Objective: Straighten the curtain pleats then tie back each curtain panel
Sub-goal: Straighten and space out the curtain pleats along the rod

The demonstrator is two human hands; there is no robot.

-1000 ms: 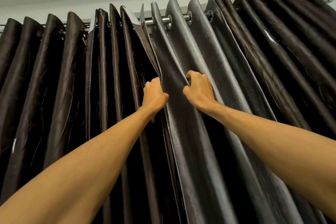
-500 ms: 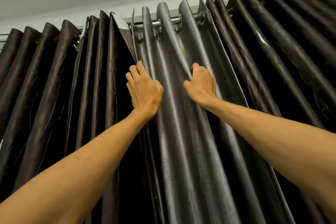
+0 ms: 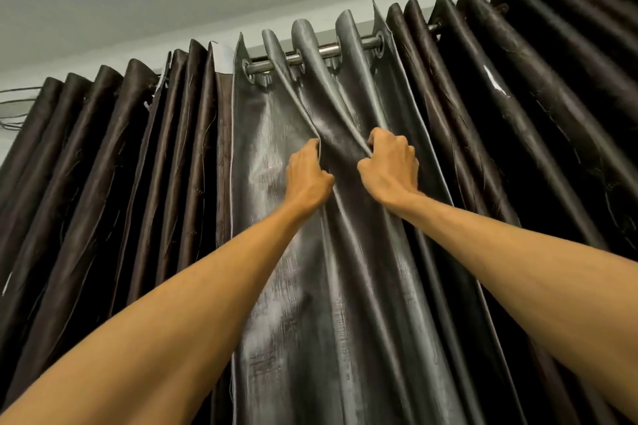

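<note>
Silvery-grey fabric, the sheeny face of one curtain panel [image 3: 345, 286], hangs by its eyelets from the metal rod [image 3: 328, 50] just under the ceiling, about midway along the visible length of rod, with brown pleats [image 3: 103, 166] bunched toward the rod's left end and darker pleats [image 3: 518, 114] toward its right. Half a second ago the left hand lay flat on this panel with straight fingers; now the left hand [image 3: 307, 179] is curled and pinches the ridge of one fold [image 3: 297, 93] running down from the rod. The right hand [image 3: 392, 166], which then rested its fingers along a neighbouring ridge, now has its fingers curled round the next fold [image 3: 345, 103], just beside the left. Both hands sit a little lower on the cloth than before, and the stretch of panel [image 3: 262, 148] left of the left hand now lies broad and nearly flat instead of rippled. Judging from that, the smoothing stroke has given way to a fresh grip on two adjacent folds, so the pleat-straightening is in progress on this panel's leading edge. No tie-back is in view, and the tying of either panel looks not yet begun.
</note>
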